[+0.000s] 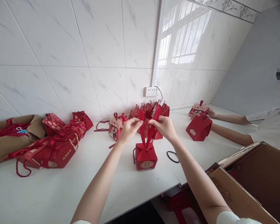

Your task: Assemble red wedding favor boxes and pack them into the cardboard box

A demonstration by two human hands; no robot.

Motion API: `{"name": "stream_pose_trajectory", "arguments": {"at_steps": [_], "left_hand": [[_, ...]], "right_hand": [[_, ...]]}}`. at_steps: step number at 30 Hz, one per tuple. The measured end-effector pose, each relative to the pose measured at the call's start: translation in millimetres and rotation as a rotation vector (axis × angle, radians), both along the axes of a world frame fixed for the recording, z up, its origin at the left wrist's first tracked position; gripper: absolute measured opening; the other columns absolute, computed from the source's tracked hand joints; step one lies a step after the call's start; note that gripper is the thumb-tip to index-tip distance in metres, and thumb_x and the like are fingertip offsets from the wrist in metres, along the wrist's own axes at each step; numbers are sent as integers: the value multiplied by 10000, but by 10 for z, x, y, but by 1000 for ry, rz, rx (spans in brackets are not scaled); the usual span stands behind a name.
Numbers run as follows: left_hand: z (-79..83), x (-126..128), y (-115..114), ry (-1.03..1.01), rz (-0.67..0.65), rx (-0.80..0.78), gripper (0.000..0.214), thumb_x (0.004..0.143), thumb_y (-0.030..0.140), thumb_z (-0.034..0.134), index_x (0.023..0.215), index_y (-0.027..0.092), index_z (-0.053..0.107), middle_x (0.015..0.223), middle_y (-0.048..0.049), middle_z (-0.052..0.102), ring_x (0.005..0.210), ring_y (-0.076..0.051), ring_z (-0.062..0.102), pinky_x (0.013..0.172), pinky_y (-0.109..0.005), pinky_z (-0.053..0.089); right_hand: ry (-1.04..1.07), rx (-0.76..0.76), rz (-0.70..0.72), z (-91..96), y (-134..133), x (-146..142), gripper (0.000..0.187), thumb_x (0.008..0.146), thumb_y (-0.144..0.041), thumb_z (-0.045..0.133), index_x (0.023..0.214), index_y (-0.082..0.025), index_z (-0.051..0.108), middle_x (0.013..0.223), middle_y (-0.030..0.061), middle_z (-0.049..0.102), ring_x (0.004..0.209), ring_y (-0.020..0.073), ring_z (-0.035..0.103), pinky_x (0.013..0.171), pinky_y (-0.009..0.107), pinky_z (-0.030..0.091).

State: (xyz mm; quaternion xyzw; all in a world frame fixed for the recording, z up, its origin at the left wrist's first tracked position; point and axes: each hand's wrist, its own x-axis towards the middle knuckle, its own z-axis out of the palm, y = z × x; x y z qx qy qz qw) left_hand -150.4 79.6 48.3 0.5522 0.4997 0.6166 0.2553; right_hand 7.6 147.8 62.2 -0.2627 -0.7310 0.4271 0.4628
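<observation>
A small red gift box with a round gold emblem stands on the white table in front of me. Red ribbon rises from its top in two ends, spread into a V. My left hand pinches one end above the box, and my right hand pinches the other. A twisted red cord handle hangs at the box's left side. Behind my hands, several red boxes with ribbon loops stand near the wall, partly hidden. Just left of them is a box with a cartoon couple.
At the left lie a large red gift box and an open cardboard carton holding ribbon. A black ring rests right of my box. Another person's hands touch red boxes at the right. A big cardboard box stands at the lower right.
</observation>
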Motion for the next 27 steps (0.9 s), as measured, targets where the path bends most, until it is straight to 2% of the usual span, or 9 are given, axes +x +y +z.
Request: {"name": "stream_pose_trajectory", "arguments": {"at_steps": [4, 9, 16, 22, 27], "left_hand": [[-64, -3, -54, -29, -33, -12, 277, 761, 429, 651, 672, 174, 592, 601, 52, 458, 540, -70, 360, 521, -206, 305], [-151, -97, -113, -137, -39, -20, 294, 743, 439, 660, 652, 174, 569, 646, 36, 482, 625, -89, 460, 614, -215, 415], [-109, -174, -88, -318, -26, -19, 303, 702, 445, 675, 658, 179, 538, 672, 34, 496, 636, -92, 493, 619, -228, 479], [-81, -170, -63, -391, -31, -21, 302, 677, 422, 702, 646, 174, 533, 676, 35, 503, 640, -90, 509, 610, -224, 487], [-172, -189, -51, -439, -46, -56, 321, 663, 422, 714, 645, 171, 515, 678, 38, 508, 649, -90, 520, 612, -223, 483]], "right_hand": [[-28, 3, -33, -28, 38, 36, 535, 627, -624, 700, 519, -150, 476, 499, -54, 345, 486, 56, 276, 436, 208, 216], [-11, -21, -117, -83, 121, 172, 547, 592, -656, 695, 520, -148, 505, 490, -40, 391, 471, 60, 312, 418, 205, 235], [0, -3, -273, -106, 104, 353, 509, 622, -622, 687, 554, -133, 567, 485, -26, 425, 464, 61, 318, 406, 203, 224], [8, 17, -294, -92, 2, 415, 505, 626, -615, 693, 529, -131, 585, 477, -9, 474, 448, 62, 331, 387, 202, 245], [-28, -2, -271, -191, 20, 459, 532, 614, -643, 697, 510, -134, 581, 471, 5, 515, 435, 76, 393, 386, 205, 285]]}}
